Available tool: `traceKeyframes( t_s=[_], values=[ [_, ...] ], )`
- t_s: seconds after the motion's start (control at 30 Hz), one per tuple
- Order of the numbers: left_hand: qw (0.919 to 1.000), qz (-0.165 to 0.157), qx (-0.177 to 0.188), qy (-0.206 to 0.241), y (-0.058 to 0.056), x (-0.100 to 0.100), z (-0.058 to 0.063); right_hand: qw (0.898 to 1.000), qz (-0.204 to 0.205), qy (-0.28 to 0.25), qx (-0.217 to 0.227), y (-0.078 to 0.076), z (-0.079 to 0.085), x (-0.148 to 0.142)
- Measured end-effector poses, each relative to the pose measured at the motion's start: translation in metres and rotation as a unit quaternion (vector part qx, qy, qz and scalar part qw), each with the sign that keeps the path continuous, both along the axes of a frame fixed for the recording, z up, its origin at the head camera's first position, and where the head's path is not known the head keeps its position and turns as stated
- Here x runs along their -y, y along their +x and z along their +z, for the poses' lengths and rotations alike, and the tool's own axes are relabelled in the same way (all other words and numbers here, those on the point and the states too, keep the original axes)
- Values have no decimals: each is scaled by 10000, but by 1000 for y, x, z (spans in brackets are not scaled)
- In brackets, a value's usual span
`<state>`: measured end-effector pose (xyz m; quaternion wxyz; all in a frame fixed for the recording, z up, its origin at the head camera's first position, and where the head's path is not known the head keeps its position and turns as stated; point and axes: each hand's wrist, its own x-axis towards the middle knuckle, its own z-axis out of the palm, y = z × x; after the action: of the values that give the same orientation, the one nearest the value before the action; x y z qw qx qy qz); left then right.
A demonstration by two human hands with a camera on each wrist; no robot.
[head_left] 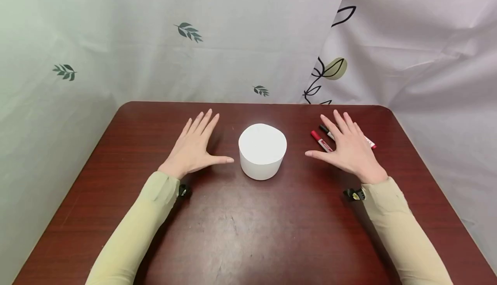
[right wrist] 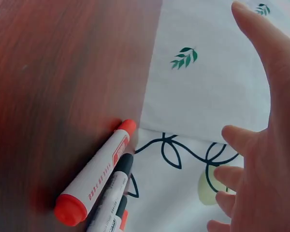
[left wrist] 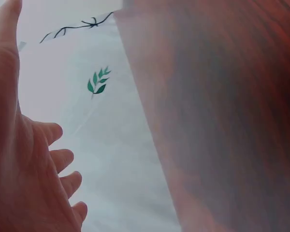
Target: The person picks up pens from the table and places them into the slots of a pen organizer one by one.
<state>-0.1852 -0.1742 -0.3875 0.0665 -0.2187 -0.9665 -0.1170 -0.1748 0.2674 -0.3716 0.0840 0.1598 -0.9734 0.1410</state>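
Note:
A white round tub (head_left: 261, 166) stands upright on the dark red-brown table, between the two hands. To its left is my left hand (head_left: 194, 147), fingers spread and thumb reaching toward the tub. My right hand (head_left: 347, 149) is spread over several markers on the right, with its thumb toward the tub. A red-capped marker (head_left: 321, 141) and a black-capped marker (head_left: 327, 132) partly show beside the right hand; another marker's red end (head_left: 372, 145) sticks out beyond it. In the right wrist view the red marker (right wrist: 99, 169) lies alongside the black-capped one (right wrist: 113, 191), apart from the fingers.
A white curtain (head_left: 233, 52) printed with leaves hangs behind the table and along its sides. The wooden table (head_left: 240, 233) has rounded far corners. Both forearms, in pale sleeves (head_left: 141, 216), reach in from the near edge, with a dark strap at each wrist.

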Motion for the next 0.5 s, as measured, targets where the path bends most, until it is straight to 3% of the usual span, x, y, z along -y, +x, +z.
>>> traceKeyframes(
  t_s=[0.13,0.27,0.5],
  values=[
    [9996,-92,-98,248,1,0,2,9998,48,-163,-106,2,2,-2],
    [9957,-205,30,898,3,-2,3,9989,125,-303,-320,5,7,-3],
    [9701,-190,426,2381,9,-8,6,9950,153,-901,-406,12,17,-8]
  ],
)
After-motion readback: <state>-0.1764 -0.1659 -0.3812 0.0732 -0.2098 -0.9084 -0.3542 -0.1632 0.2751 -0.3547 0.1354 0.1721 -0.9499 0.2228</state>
